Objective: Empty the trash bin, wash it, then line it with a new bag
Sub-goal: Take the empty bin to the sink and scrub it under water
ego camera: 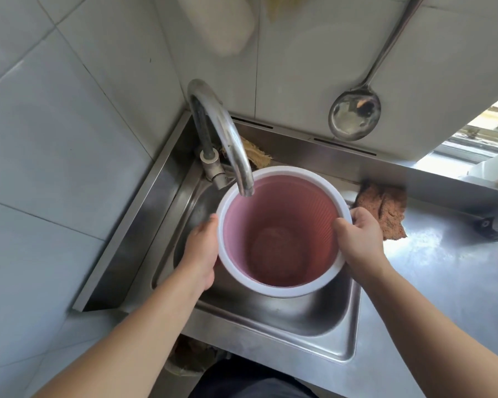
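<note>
Pink bin under tap; your left hand and right hand clamp its rim. Wet rim could slip into sink.

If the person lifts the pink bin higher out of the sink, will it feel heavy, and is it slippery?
Probably light: the pink bin looks like thin plastic and empty. It seems stiff, since its white rim keeps a round shape between the left hand and right hand. Once wet, it may be slippery.
</note>
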`<state>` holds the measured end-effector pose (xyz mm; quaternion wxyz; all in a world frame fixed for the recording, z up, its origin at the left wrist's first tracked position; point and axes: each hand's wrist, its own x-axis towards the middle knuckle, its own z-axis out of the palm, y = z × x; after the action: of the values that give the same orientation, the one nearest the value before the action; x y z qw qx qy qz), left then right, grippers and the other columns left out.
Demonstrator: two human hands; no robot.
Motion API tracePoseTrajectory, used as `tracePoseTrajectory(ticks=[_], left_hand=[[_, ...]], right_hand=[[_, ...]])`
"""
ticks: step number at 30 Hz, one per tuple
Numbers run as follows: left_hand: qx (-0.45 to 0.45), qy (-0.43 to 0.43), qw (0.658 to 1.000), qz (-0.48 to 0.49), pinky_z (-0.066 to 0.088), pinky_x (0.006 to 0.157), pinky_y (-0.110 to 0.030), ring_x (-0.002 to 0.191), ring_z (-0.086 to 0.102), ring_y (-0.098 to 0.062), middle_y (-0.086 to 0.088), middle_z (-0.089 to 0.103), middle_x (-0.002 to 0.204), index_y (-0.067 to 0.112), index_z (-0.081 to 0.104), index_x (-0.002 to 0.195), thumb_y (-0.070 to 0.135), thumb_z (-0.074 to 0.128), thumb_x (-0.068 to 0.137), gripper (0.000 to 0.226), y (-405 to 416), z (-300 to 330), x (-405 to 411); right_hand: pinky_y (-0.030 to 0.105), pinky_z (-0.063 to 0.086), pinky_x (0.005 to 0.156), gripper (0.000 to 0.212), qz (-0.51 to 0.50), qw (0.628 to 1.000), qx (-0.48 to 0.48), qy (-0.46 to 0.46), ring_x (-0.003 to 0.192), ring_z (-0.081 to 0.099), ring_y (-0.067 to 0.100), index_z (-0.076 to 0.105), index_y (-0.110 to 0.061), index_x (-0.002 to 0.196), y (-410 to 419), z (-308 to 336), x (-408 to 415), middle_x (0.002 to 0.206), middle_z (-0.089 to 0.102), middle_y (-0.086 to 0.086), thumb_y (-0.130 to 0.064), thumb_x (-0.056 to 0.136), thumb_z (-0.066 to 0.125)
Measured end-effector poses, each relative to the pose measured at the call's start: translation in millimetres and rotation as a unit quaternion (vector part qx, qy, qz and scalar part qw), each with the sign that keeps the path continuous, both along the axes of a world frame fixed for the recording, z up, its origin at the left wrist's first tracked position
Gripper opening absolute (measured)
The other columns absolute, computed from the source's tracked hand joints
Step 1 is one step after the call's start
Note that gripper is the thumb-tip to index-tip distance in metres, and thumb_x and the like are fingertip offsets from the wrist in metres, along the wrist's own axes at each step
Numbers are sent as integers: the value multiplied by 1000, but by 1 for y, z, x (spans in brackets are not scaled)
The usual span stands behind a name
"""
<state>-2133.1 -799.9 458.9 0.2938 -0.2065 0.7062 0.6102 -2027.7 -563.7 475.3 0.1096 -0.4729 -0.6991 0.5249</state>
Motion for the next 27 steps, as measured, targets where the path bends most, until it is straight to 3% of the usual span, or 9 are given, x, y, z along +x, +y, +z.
tracePoseTrajectory(ticks=[3, 6, 10, 13, 17, 22, 27], left_hand=[[-6, -7, 1000, -7, 51, 72, -33, 89, 72, -23, -2, 79, 94, 25, 75, 94, 48, 49, 95, 34, -10, 2, 0], [13, -23, 999, -33, 52, 75, -39, 87, 71, -28, -12, 77, 97, 20, 77, 95, 51, 48, 96, 43, -10, 6, 8], [11, -24, 998, -52, 49, 51, -26, 69, 69, -21, -5, 76, 80, 20, 77, 97, 49, 48, 98, 42, 3, 14, 5], [-8, -2, 999, -37, 47, 67, -34, 77, 67, -25, -4, 76, 84, 19, 76, 99, 49, 47, 98, 41, 1, 18, -4], [-19, 9, 999, -27, 53, 87, -40, 95, 72, -20, 6, 79, 92, 32, 77, 93, 52, 46, 96, 37, -8, 21, -2], [6, 13, 999, -28, 52, 69, -32, 69, 73, -17, 1, 78, 81, 25, 75, 79, 45, 50, 94, 36, -9, 30, 6], [26, 0, 999, -22, 56, 68, -35, 72, 73, -23, -3, 78, 83, 23, 73, 73, 41, 56, 90, 30, -6, 41, 17]], right_hand=[[40, 50, 56, 11, 14, 1000, -5, 0, 62, 57, 24, 55, -14, 75, -8, -2, 1, 67, 60, 5, -23, 68, 55], [37, 47, 53, 13, 14, 1000, -19, -13, 60, 56, 23, 53, -12, 74, 4, -3, 10, 65, 57, 4, -22, 67, 55], [41, 51, 57, 23, -1, 999, -29, -29, 66, 59, 28, 56, -1, 85, 19, -3, 14, 75, 60, 13, -20, 70, 55], [38, 46, 55, 10, -9, 1000, -23, -14, 63, 54, 24, 49, -11, 73, 4, -2, 8, 69, 54, 6, -20, 68, 54], [35, 45, 56, 8, 9, 1000, -4, -14, 61, 53, 20, 50, -16, 71, -12, 2, 10, 67, 55, 1, -23, 70, 54], [43, 54, 60, 19, 7, 1000, 1, 2, 65, 59, 26, 57, -4, 84, -2, 25, 9, 73, 60, 11, -21, 76, 62], [36, 45, 55, 35, 7, 999, 33, 17, 60, 54, 24, 54, -7, 76, 6, 62, 10, 67, 56, 8, -41, 74, 64]])
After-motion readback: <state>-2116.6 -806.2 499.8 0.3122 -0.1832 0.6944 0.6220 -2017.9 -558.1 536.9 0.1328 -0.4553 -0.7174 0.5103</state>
